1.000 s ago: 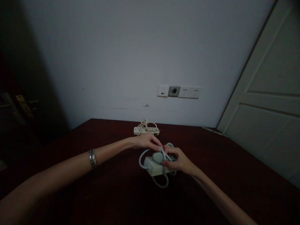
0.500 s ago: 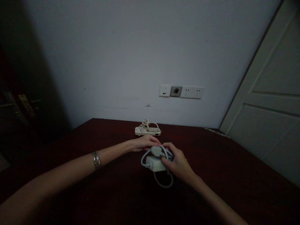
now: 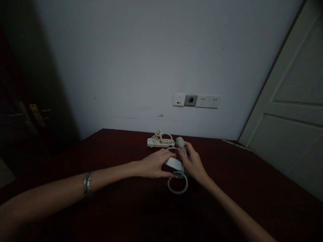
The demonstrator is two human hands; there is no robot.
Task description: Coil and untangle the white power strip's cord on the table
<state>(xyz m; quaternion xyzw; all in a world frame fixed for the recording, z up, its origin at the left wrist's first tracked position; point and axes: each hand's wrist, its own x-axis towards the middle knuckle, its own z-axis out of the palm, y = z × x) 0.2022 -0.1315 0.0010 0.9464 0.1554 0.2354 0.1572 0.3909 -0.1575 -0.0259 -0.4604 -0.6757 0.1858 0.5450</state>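
Parted around a white, boxy plastic power strip point(image 3: 174, 163), the thumb and fingers of the left hand point(image 3: 156, 164) grasp its sides; the right hand point(image 3: 193, 163) pinches a pale grey, flexible cord point(image 3: 178, 193) just below a rounded, pale grey plastic plug point(image 3: 180, 142). The plug stands nearly upright, broad head up and cord end down. The power strip lies between the hands, over the dark red-brown table point(image 3: 126, 148), foreshortened, so its long axis is hard to tell. Below it, the cord forms a loop.
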